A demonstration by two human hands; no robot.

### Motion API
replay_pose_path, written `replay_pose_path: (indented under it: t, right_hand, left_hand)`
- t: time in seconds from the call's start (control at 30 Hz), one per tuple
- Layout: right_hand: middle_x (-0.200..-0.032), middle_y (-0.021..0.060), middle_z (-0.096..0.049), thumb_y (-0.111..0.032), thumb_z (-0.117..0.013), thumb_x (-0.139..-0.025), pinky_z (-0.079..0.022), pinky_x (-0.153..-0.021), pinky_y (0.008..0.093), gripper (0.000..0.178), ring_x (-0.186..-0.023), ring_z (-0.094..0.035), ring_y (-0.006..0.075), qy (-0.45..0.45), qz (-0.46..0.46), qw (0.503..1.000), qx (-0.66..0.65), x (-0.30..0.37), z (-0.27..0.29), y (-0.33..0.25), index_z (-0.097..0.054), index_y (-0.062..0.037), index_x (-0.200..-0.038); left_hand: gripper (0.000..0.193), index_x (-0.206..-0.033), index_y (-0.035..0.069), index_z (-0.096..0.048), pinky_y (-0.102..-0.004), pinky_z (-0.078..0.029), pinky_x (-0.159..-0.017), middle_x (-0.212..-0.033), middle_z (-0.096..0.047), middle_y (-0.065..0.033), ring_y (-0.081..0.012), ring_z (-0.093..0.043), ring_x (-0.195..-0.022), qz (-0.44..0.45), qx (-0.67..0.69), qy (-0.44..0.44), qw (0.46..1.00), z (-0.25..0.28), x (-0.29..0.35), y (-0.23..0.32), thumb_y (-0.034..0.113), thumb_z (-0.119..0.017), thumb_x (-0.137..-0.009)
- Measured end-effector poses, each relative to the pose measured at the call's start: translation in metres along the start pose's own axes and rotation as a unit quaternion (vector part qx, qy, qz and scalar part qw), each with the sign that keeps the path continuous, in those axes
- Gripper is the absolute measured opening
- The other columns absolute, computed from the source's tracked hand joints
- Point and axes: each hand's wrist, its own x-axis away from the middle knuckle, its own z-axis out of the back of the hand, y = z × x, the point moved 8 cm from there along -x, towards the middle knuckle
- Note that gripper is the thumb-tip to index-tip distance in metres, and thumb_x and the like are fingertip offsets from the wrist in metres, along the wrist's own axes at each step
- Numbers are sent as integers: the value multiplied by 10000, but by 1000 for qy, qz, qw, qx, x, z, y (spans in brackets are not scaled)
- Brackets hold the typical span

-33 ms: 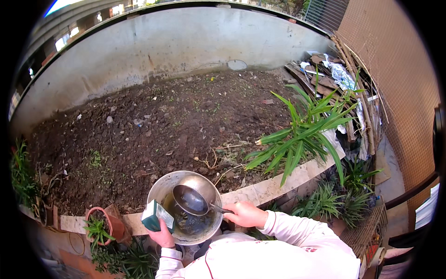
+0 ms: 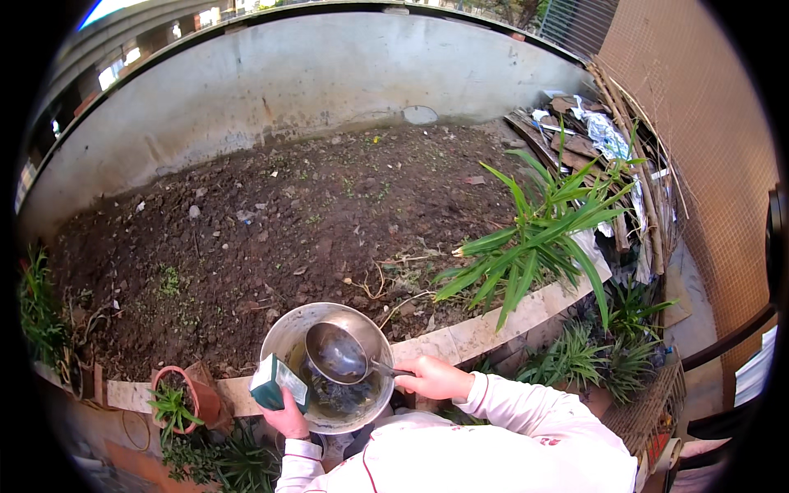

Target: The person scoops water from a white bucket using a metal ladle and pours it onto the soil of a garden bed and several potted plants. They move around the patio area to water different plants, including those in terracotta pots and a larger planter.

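Note:
A large round pale metal pot point(image 2: 283, 329) stands in front of me, with murky dark liquid point(image 2: 345, 404) and leafy bits in it. My right hand point(image 2: 434, 378) grips the dark handle of a metal ladle point(image 2: 337, 353) from the right. The ladle's bowl is over the pot's mouth, its hollow facing up toward me; a little liquid seems to shine in it. My left hand point(image 2: 289, 417) holds a small green and white carton point(image 2: 279, 384) at the pot's left rim. That hand's fingers are partly hidden behind the carton.
Beyond the pot lies a bed of dark soil point(image 2: 271, 238), edged by a curved tiled ledge point(image 2: 477, 333). A long-leaved green plant point(image 2: 534, 238) leans over the ledge. A potted plant point(image 2: 177, 403) stands left. Wood scraps point(image 2: 583, 148) are piled at the far right before a concrete wall point(image 2: 329, 74).
The ladle's bowl has tipped and shifted slightly, and its inside looks lighter. The liquid's surface pattern differs. My left hand and the carton stay in place.

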Motion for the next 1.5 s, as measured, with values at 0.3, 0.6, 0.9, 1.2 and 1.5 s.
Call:
replay_pose_path:
  t: [0.3,0.6,0.9,1.2,1.5]
  right_hand:
    - [-661,1,-552,-182,-533,-907,-247,-342,169,161,-421,-385,22,-14,-91,895,-437,-72,72,10,-591,-39,-862]
    - [-618,5,-498,-198,-529,-897,-229,-312,200,181,-388,-349,44,404,-122,826,-374,-104,323,165,-512,-80,-762]
    - [-639,1,-507,-221,-498,-911,-224,-315,196,139,-394,-333,44,302,-243,839,-382,-36,234,240,-523,-103,-841]
    - [-559,33,-506,-166,-507,-872,-245,-308,226,226,-373,-397,81,-61,-146,981,-111,-190,111,102,-536,-51,-679]
    - [-582,45,-542,-133,-525,-821,-322,-338,271,185,-402,-448,109,195,-24,970,-146,-446,103,-101,-542,-37,-663]
  left_hand:
    - [424,-1146,-56,-503,-306,-426,-866,-1068,-585,-97,-178,-552,-945,2,41,17,999,6,-2,-27,103,-674,-792]
    - [471,-1143,-21,-510,-295,-453,-821,-1019,-598,-83,-165,-571,-899,-20,-18,34,999,5,-4,-11,90,-717,-735]
    - [449,-1021,13,-543,-354,-479,-754,-917,-615,-150,-279,-611,-826,-13,-56,58,997,13,1,-5,193,-762,-673]
    - [472,-1029,26,-547,-395,-463,-803,-955,-606,-176,-339,-593,-903,-22,-68,55,996,12,-2,6,224,-764,-660]
    - [489,-1016,26,-539,-433,-454,-784,-928,-596,-189,-376,-573,-885,-61,-112,54,990,10,-3,8,262,-762,-650]
